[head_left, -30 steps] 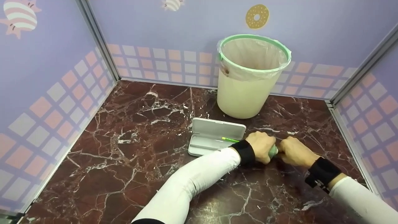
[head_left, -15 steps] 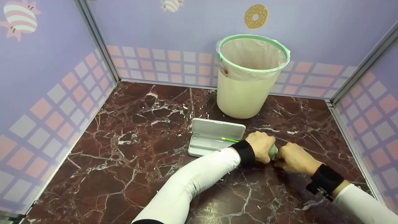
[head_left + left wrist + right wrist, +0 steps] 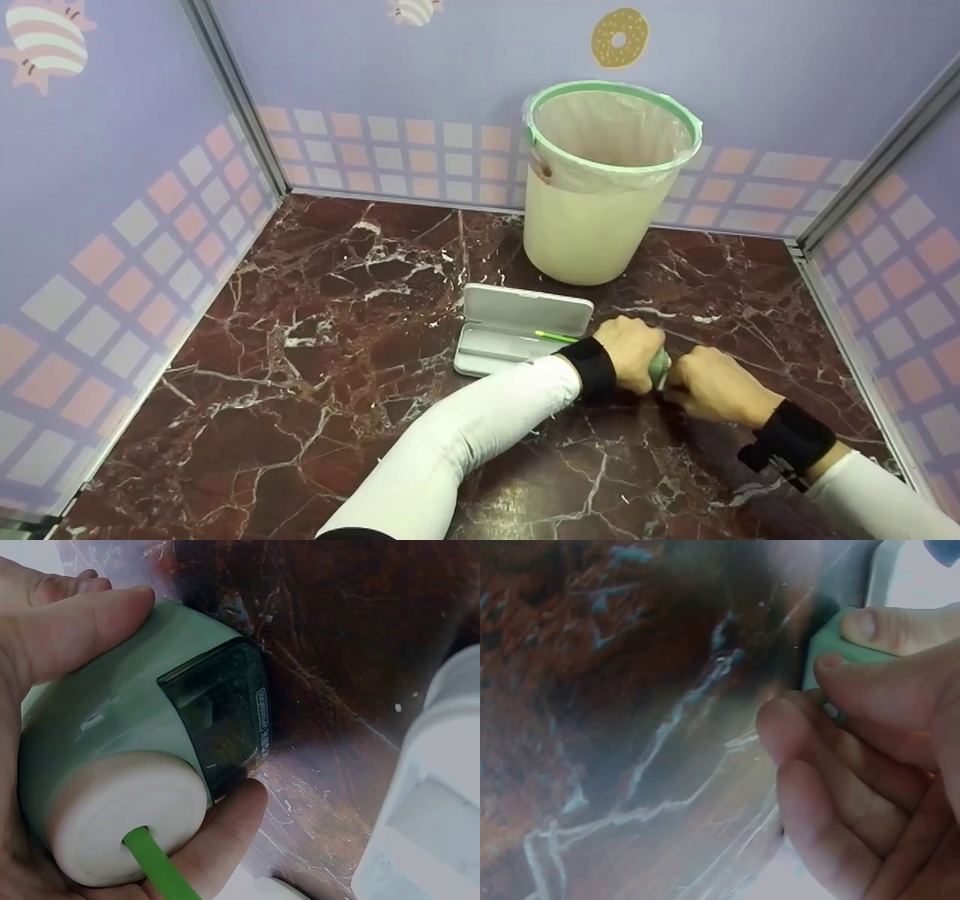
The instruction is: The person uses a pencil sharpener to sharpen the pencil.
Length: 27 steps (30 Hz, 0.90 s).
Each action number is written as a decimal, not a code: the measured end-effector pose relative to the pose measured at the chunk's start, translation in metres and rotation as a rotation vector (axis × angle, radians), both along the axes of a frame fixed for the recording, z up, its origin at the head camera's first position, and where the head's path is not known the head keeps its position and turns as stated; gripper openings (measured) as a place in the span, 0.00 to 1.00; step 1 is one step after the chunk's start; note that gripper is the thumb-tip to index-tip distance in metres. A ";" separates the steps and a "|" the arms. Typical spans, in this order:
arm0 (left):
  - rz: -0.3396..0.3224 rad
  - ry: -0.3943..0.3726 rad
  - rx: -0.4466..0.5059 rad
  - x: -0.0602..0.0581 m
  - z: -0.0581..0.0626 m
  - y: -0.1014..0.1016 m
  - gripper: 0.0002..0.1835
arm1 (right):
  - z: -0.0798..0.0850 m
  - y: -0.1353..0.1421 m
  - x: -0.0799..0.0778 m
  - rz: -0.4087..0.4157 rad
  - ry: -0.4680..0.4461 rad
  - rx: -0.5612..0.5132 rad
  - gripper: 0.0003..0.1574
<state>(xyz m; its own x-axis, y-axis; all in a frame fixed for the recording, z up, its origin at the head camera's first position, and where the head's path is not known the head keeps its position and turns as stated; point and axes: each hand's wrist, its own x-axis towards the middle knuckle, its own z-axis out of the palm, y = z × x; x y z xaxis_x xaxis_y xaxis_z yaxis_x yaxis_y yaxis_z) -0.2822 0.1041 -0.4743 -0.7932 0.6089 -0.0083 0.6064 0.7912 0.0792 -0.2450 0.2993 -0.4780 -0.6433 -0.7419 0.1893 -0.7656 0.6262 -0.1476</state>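
My left hand (image 3: 628,351) grips a green pencil sharpener (image 3: 105,716) with a dark see-through shavings window (image 3: 225,716). A green pencil (image 3: 161,870) sits in the hole of its round white face, on the side toward the left wrist. Beside the sharpener's other end, my right hand (image 3: 716,384) has thumb and fingers curled around a small part that looks like its crank (image 3: 831,711), mostly hidden by the fingers. Left of the hands lies an open white pencil case (image 3: 495,341) with a bright green pencil (image 3: 555,337) in it.
Behind the hands a cream bin (image 3: 592,217) with a green rim and a clear liner stands against the back wall. Patterned panels (image 3: 127,247) enclose the dark red marbled surface (image 3: 337,322). Small white specks lie scattered on it.
My right hand has shifted slightly down and toward me beside the sharpener, staying there over the last half second. The left hand and the sharpener stay in place.
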 end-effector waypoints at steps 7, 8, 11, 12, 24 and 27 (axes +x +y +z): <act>-0.019 0.010 -0.002 0.007 0.005 -0.001 0.16 | 0.012 0.001 0.005 0.044 -0.019 -0.008 0.32; -0.019 0.012 -0.006 0.007 0.005 -0.001 0.16 | 0.014 0.000 0.006 0.042 -0.025 -0.007 0.34; -0.013 0.018 -0.014 0.008 0.007 0.000 0.15 | 0.019 0.000 0.006 0.032 -0.035 0.002 0.34; -0.011 0.019 -0.016 0.008 0.008 0.000 0.15 | 0.021 0.000 0.007 0.029 -0.040 0.011 0.34; -0.026 0.024 -0.030 0.008 0.015 -0.003 0.16 | 0.055 0.001 0.002 -0.006 0.004 0.089 0.31; -0.034 0.016 -0.032 0.009 0.015 -0.004 0.16 | 0.058 0.001 0.000 -0.008 0.009 0.100 0.31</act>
